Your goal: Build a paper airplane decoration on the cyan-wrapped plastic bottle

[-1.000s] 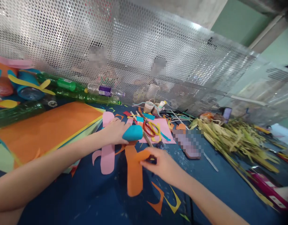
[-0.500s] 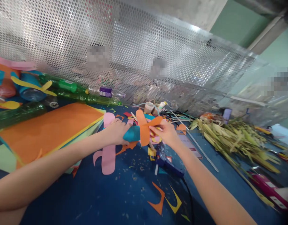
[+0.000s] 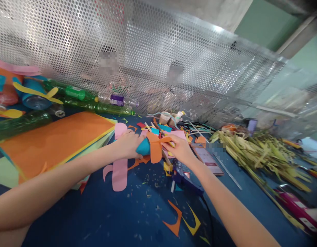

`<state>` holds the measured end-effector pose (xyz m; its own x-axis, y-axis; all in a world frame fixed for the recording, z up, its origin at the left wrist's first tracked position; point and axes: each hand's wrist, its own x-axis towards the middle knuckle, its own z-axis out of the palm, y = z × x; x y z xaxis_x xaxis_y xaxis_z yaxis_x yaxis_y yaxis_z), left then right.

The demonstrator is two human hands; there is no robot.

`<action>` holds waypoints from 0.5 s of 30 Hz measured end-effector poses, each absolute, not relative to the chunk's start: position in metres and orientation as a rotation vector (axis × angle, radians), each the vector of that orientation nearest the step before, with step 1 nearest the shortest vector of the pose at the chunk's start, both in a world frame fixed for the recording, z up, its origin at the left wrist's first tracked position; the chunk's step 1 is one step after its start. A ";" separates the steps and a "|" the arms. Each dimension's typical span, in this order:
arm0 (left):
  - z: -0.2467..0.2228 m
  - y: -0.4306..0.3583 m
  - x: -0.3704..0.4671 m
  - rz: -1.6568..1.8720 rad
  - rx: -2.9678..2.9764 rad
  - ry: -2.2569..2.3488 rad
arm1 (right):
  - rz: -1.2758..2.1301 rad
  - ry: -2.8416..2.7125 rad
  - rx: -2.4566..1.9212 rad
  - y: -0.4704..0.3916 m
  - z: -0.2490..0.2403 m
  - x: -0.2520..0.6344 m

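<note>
A toy plane with a teal body [image 3: 143,147] lies under my left hand [image 3: 128,144], whose fingers wrap over it. Its long pink paper wing [image 3: 119,176] sticks out on both sides of that hand. At the body's right end is an orange paper propeller [image 3: 156,151] with rounded blades. My right hand [image 3: 177,147] pinches one of its blades between thumb and fingers. Just below the right hand rests a blue glue gun [image 3: 186,181] with a black cord. Paper scraps partly hidden by the hands lie behind the propeller.
Orange sheets [image 3: 60,137] are stacked at left, near green bottles [image 3: 21,127] and a plane with a yellow propeller [image 3: 37,92]. A phone [image 3: 207,159] and dry husks [image 3: 261,157] lie right. Perforated metal [image 3: 153,44] stands behind; offcuts [image 3: 175,219] lie in front.
The orange propeller has turned and shifted slightly left, so its blades point differently. My right hand moved a little left and down with it. My left hand stays on the body.
</note>
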<state>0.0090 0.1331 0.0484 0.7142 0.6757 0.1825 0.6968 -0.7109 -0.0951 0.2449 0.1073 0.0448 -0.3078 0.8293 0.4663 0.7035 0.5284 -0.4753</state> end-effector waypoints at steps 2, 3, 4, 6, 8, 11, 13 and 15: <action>0.048 0.133 0.009 -0.215 -2.761 -1.104 | 0.231 -2.098 -1.231 0.107 0.044 0.245; 0.048 0.133 0.009 -0.215 -2.762 -1.100 | 0.230 -2.102 -1.230 0.107 0.044 0.245; 0.048 0.133 0.009 -0.211 -2.763 -1.098 | 0.229 -2.105 -1.231 0.107 0.044 0.244; 0.047 0.135 0.009 -0.208 -2.762 -1.097 | 0.222 -2.117 -1.236 0.107 0.046 0.244; 0.046 0.136 0.008 -0.214 -2.762 -1.093 | 0.212 -2.134 -1.248 0.106 0.047 0.243; 0.044 0.138 0.008 -0.226 -2.763 -1.072 | 0.182 -2.161 -1.276 0.105 0.050 0.241; 0.044 0.138 0.008 -0.229 -2.762 -1.066 | 0.154 -2.174 -1.300 0.104 0.051 0.240; 0.044 0.138 0.008 -0.224 -2.761 -1.077 | 0.136 -2.184 -1.312 0.103 0.052 0.239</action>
<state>0.0079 0.1382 0.0443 0.7280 0.6558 0.1999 0.6812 -0.7250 -0.1023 0.2390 0.1034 0.0523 -0.3470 0.8354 0.4263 0.7762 0.5110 -0.3694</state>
